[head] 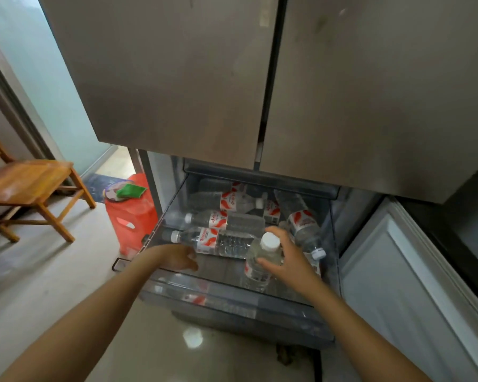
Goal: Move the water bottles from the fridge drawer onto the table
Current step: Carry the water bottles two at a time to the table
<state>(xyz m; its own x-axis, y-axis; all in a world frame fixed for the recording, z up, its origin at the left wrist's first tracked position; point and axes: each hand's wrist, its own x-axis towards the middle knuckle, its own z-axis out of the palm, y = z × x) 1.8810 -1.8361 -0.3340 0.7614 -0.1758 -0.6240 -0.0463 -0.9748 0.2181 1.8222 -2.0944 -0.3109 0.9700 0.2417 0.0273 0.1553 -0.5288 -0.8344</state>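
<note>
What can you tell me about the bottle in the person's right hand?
The held bottle is clear plastic with a white screw cap and a red-and-white label. It stands roughly upright, cap toward the camera, at the front right of the fridge drawer. The right hand has its grip around the shoulder just below the cap.

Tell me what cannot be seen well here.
Fingers of the left hand: head view, tucked under the lying bottle; grip unclear.
The back bottles: head view, covered by the fridge doors; number unknown.
Base of the upright bottle in the right hand: head view, blurred behind the drawer wall.
The table: outside the view.
</note>
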